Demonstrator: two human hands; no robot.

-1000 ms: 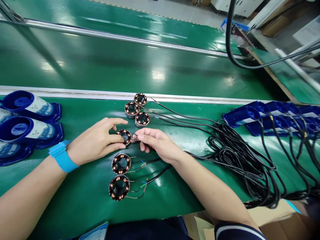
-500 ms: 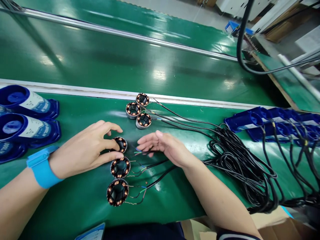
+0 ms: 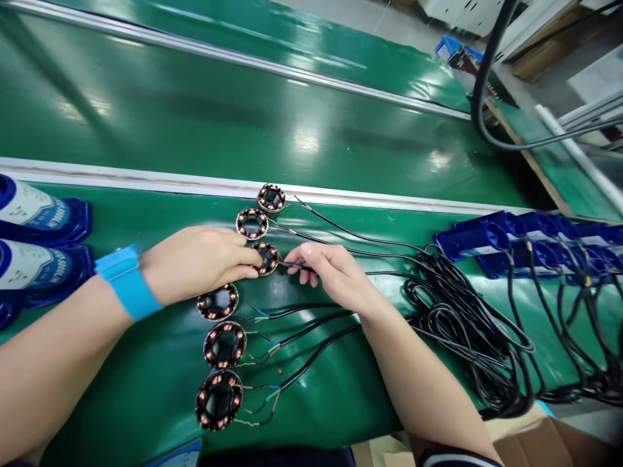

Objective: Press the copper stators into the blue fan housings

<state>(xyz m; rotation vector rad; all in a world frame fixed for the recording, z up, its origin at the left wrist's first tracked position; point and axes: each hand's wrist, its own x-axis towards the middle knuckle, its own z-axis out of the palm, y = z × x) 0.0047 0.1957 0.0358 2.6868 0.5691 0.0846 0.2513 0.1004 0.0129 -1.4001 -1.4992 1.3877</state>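
My left hand (image 3: 207,263) closes its thumb and fingers on the left rim of a motor stator (image 3: 267,259) with copper windings. My right hand (image 3: 335,272) pinches that stator's black cable (image 3: 300,265) just right of the windings. Beyond my hands lie two more stators, one (image 3: 252,224) close by and one (image 3: 271,198) against the white rail. Three others run down toward me: the first (image 3: 219,302) is partly under my left hand, then a second (image 3: 224,345) and a third (image 3: 219,400). Thin coloured wires lead from them to black cables.
Coiled black cables (image 3: 452,311) are heaped at the right. Blue plastic housings with cables (image 3: 491,233) lie behind them, and more labelled blue housings (image 3: 39,266) stand at the left. A white rail (image 3: 146,180) crosses the green bench (image 3: 146,383). A thick cable (image 3: 479,97) hangs upper right.
My left hand has moved right and away from me onto another stator, leaving the earlier one in the near column. My right hand has closed on that stator's cable.
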